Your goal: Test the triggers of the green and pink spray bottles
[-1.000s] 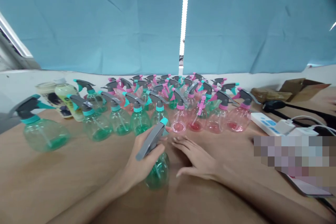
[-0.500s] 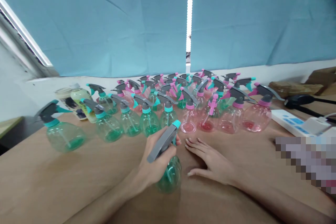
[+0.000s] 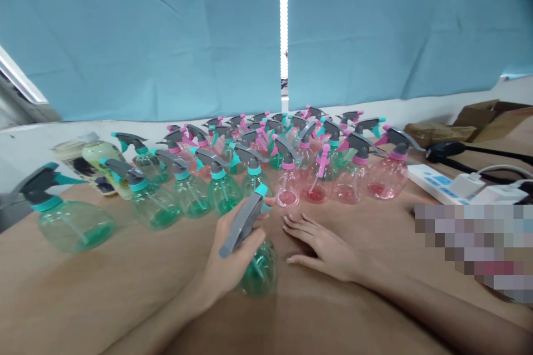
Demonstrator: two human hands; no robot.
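My left hand (image 3: 227,258) is wrapped round a green spray bottle (image 3: 259,269) with a grey trigger head, which stands on the brown table (image 3: 104,288) just in front of me. My right hand (image 3: 322,247) lies flat on the table beside it, fingers stretched out, holding nothing. Behind both hands stand several green spray bottles (image 3: 189,194) on the left and several pink spray bottles (image 3: 353,177) on the right, all with trigger heads.
One green bottle (image 3: 69,222) stands apart at the far left. Two labelled jars (image 3: 89,163) sit behind it. A white power strip (image 3: 441,186) with plugs and cables lies at the right, cardboard boxes (image 3: 483,119) beyond. A blue curtain hangs behind the table.
The view has swung a little left and right. Both hands and the held bottle keep the same pose on the table.
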